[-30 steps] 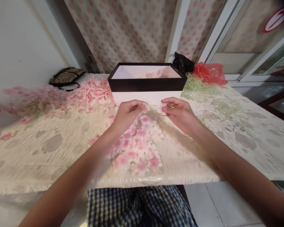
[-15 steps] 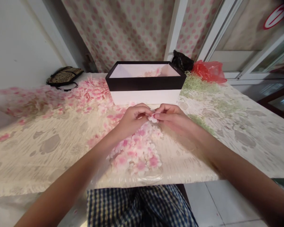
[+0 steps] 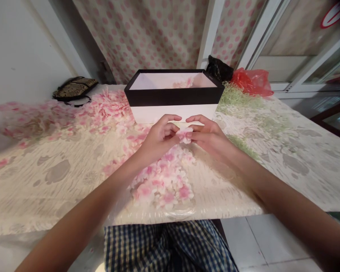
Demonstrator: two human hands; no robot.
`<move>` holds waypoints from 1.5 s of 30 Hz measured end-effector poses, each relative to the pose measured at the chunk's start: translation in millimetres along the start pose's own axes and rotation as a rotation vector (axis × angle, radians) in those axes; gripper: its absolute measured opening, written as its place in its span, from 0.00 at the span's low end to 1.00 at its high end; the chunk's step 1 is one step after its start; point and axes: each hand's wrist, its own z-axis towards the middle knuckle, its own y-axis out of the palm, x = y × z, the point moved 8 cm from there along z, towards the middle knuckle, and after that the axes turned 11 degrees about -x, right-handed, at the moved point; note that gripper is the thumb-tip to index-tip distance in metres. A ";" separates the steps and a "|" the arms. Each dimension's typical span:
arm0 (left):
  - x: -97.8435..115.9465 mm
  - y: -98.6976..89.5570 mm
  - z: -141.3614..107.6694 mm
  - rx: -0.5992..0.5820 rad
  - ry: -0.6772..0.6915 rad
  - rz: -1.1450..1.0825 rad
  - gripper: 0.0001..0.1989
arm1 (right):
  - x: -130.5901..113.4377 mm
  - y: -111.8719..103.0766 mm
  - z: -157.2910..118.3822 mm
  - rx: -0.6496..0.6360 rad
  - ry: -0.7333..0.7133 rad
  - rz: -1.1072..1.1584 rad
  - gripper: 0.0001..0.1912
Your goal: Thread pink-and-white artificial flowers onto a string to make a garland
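A small pink-and-white artificial flower (image 3: 184,135) is pinched between my two hands, just in front of the box. My left hand (image 3: 163,133) grips its left side between thumb and fingers, with the index finger lifted away. On the right side, my right hand (image 3: 208,132) holds the flower the same way, its index finger raised too. Below the hands lies a pile of loose pink-and-white flowers (image 3: 167,181) on the tablecloth. The black-and-white box (image 3: 174,97) stands open behind my hands, with some pink flowers (image 3: 184,83) inside.
A larger heap of pink flowers (image 3: 110,105) spreads over the left of the table (image 3: 82,189), near a patterned bag (image 3: 75,88). Green shredded paper (image 3: 238,96) lies on the right, by a red plastic bag (image 3: 253,81) and a black bag (image 3: 219,68).
Both index fingers have lifted off the flower, and more of its petals show between my hands. The view has shifted slightly.
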 end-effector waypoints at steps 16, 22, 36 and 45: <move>-5.3 -2.4 -1.1 0.065 -0.054 -0.058 0.20 | 1.7 -0.8 1.3 -0.033 -0.052 -0.054 0.21; -6.7 -2.7 -0.5 0.066 -0.060 -0.112 0.18 | -1.9 1.0 -1.3 -0.010 -0.039 -0.073 0.21; -7.1 -2.9 -1.1 0.089 -0.073 -0.126 0.20 | -2.1 -1.6 -0.8 0.009 -0.062 -0.091 0.22; -6.6 -9.0 -2.1 0.182 -0.068 -0.103 0.22 | -8.7 -3.7 -2.0 0.040 -0.111 -0.197 0.21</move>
